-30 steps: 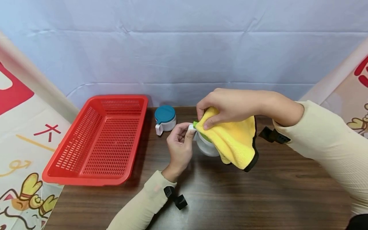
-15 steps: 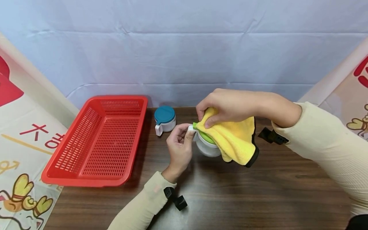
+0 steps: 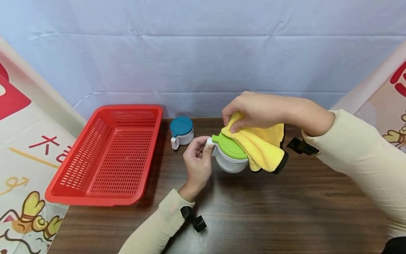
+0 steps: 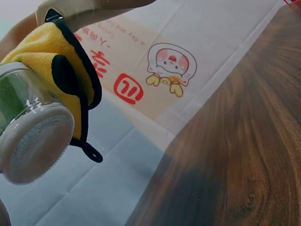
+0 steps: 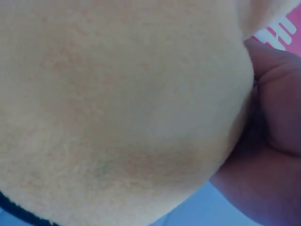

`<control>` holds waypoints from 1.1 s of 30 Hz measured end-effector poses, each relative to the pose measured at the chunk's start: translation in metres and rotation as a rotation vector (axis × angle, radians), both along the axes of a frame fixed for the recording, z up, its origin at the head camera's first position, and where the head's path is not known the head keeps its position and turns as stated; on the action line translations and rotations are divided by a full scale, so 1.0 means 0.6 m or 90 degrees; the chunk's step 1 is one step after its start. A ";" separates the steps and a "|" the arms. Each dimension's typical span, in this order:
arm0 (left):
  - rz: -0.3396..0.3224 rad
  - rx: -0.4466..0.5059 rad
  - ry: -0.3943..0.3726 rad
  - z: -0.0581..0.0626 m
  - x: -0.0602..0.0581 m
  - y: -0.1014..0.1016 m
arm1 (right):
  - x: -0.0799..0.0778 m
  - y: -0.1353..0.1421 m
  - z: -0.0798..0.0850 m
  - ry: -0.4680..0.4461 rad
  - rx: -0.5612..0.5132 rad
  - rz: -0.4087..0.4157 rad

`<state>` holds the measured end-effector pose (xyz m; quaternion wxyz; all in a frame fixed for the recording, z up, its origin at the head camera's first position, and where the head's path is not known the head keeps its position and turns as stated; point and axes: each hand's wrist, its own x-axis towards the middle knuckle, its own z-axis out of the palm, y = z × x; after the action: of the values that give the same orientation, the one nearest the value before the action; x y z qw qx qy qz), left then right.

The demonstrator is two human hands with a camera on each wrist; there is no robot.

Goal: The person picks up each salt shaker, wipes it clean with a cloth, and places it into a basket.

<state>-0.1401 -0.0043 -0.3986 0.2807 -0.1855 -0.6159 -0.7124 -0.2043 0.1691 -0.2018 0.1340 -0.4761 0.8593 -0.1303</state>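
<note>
My left hand [image 3: 198,158] grips the white handle of a clear seasoning jar [image 3: 231,164] with a green lid [image 3: 231,146]. In the left wrist view the jar's pale round base [image 4: 37,143] shows, and the jar appears held up off the table. My right hand [image 3: 250,111] pinches a yellow cloth [image 3: 263,153] with black edging, which drapes over the lid's right side. Up close in the right wrist view, the cloth [image 5: 117,103] fills most of the picture beside the fingers. A second jar [image 3: 182,130] with a blue lid stands to the left, behind my left hand.
A red plastic basket [image 3: 146,176] with slotted walls sits on the left of the brown wooden table [image 3: 285,215]. Behind the table hangs a pale cloth backdrop [image 3: 203,63]. Printed sheets [image 3: 31,169] hang at both sides.
My right hand has drawn the yellow cloth slightly right and away, so most of the green lid now shows. My left hand keeps its grip on the jar's handle, almost unmoved.
</note>
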 end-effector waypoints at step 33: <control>0.008 0.028 0.008 0.003 -0.004 -0.003 | -0.026 0.122 -0.033 0.110 0.035 -0.210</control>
<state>-0.1426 -0.0060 -0.3968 0.2932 -0.1797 -0.5994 -0.7228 -0.2198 0.2423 -0.2215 0.0495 -0.3344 0.9373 -0.0854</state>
